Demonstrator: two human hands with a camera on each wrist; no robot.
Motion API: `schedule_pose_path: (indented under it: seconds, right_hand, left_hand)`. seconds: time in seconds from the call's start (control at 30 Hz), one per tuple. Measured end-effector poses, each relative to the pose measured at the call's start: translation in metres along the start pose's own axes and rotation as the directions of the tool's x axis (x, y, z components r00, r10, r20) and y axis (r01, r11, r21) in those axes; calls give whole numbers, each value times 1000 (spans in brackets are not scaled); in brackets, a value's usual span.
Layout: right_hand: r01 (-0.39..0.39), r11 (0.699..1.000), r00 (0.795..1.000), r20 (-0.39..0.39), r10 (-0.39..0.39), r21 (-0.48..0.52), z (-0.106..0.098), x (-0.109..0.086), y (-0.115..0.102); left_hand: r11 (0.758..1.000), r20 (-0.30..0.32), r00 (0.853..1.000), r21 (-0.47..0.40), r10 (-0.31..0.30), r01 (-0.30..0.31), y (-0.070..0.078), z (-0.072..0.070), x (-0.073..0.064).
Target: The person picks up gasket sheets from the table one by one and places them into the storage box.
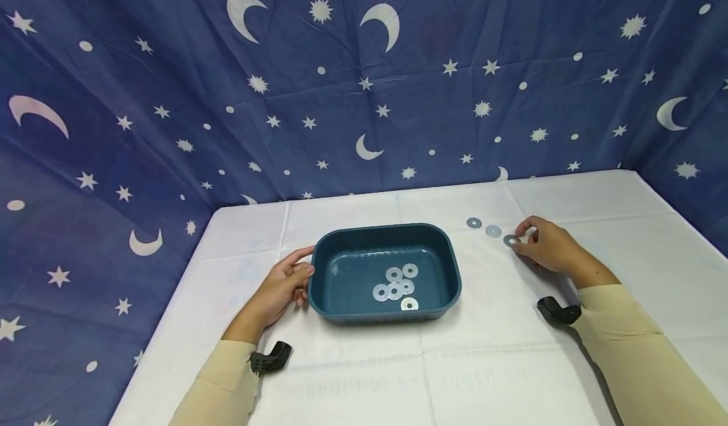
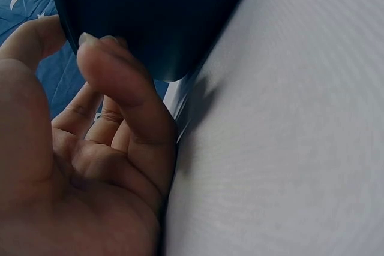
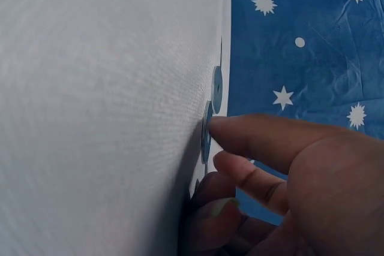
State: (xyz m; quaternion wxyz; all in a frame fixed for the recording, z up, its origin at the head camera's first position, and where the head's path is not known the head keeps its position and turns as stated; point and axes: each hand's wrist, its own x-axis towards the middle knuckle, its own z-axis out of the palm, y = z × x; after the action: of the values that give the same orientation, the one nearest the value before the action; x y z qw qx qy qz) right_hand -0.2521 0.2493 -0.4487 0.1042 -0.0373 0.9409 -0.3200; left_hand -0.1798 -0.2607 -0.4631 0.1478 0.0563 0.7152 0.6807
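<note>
A dark teal bin (image 1: 347, 280) stands on the white-covered table with several metal washers (image 1: 394, 275) flat on its floor, towards its right side. My left hand (image 1: 279, 290) rests against the bin's left end, thumb and index finger at the outer edge, other fingers bent lower down; the left wrist view shows its fingertips at the bin's wall (image 2: 150, 22). Right of the bin, my right hand (image 1: 548, 246) pinches the edge of a grey washer (image 1: 509, 241) between thumb and index finger, close over the cloth. That washer (image 3: 206, 139) appears edge-on in the right wrist view.
Two more washers, a paler one (image 1: 493, 231) and a grey one (image 1: 474, 222), lie in a slanting row left of my right hand. A blue curtain (image 1: 364, 97) with moons and stars surrounds the table's back and sides. Black bands (image 1: 272, 358) sit on both wrists.
</note>
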Motion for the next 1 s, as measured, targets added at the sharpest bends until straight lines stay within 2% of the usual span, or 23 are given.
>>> schedule_pose_path:
  seconds: [0.57, 1.0]
  right_hand:
    - [-29, 999, 1000, 1, 29, -40, 2, 0, -5]
    - [2, 999, 1000, 7, -2, -36, 3, 2, -2]
  left_hand:
    - [1000, -6, 1000, 4, -2, 2, -1, -1, 1]
    - [1000, -9, 1000, 0, -10, 10, -1, 0, 0]
